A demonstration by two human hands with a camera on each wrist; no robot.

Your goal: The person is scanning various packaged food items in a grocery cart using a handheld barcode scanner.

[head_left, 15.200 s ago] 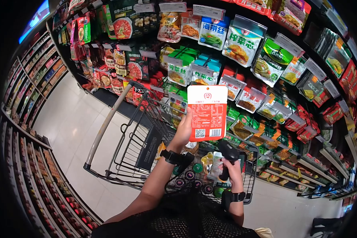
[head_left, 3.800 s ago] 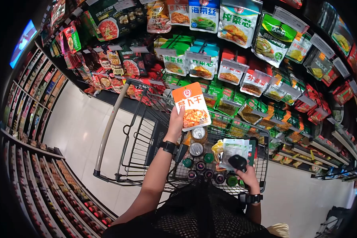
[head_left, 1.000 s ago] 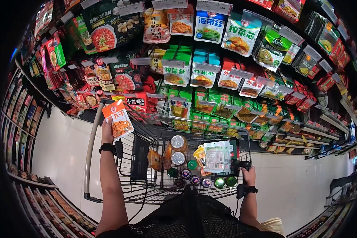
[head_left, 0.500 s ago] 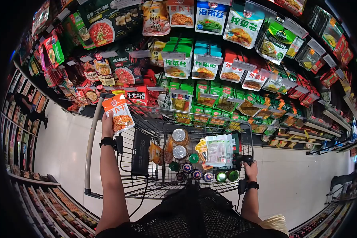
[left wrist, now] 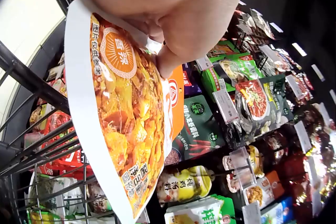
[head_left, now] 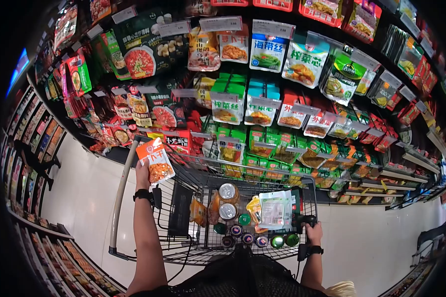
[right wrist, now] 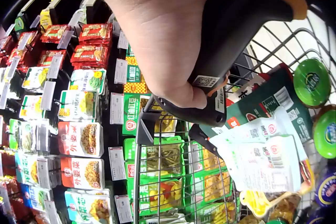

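The left hand (head_left: 142,171) pinches a flat orange foil snack pouch (head_left: 155,159) by one end only, thumb on its face and fingers curled behind. The slick film could slide out of so small a grip. In the head view the pouch sits left of centre, right at the upper left corner of the grey wire shopping trolley (head_left: 121,203). A slip there could send it to the white floor (head_left: 84,198) rather than into the basket. The wires lie just beside the pouch's lower edge in the left wrist view, and a corner might snag on them; whether they touch I cannot tell. The right hand (head_left: 313,231), low and right of centre, is wrapped around a black plastic handheld device (head_left: 305,220) at the trolley's far corner, so it is not free to catch anything. Close up, the pouch (left wrist: 126,119) is flat and sealed, with a broad white border. It shows a round orange logo near the top, a photograph of glossy yellow-orange food chunks below, and Chinese characters along its edge. The left hand (left wrist: 168,8) covers its upper end.
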